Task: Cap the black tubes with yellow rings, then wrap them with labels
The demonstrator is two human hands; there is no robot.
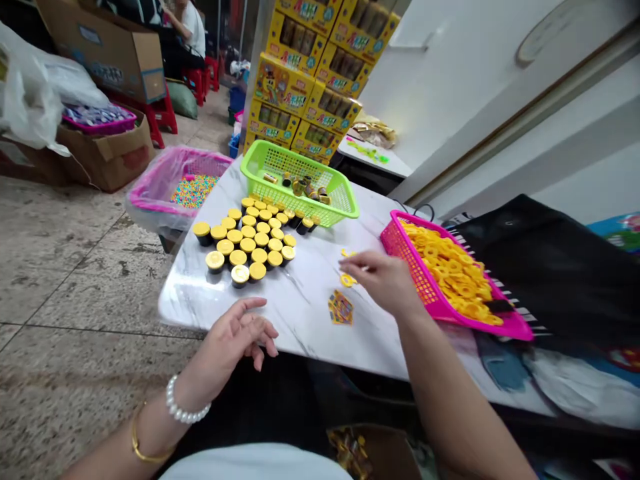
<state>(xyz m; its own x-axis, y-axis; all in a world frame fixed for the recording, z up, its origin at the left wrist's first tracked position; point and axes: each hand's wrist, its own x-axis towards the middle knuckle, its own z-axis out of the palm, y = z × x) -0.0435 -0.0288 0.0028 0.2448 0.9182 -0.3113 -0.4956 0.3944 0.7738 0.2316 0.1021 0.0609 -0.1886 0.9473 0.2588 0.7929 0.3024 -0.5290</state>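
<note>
My right hand (383, 277) hovers over the white marble-patterned table, thumb and fingers drawn together in a pinch. Beside its fingertips is a yellow plastic ring piece (347, 281), with another small yellow piece (346, 253) just beyond; whatever sits in the pinch is hidden. Below them lies a small stack of printed pentagonal cards (341, 308). At the front table edge my left hand (240, 333) is held with loosely bent, parted fingers and nothing in it. Nearest to it stand several small black cups with gold lids (249, 243), grouped upright.
A green basket (345, 207) holds a few small gold-and-black items. To the right, a pink basket (395, 243) is heaped with yellow plastic pieces (445, 267). A lined pink tub (145, 190) with colourful beads stands left of the table. Yellow boxes (285, 83) are stacked behind.
</note>
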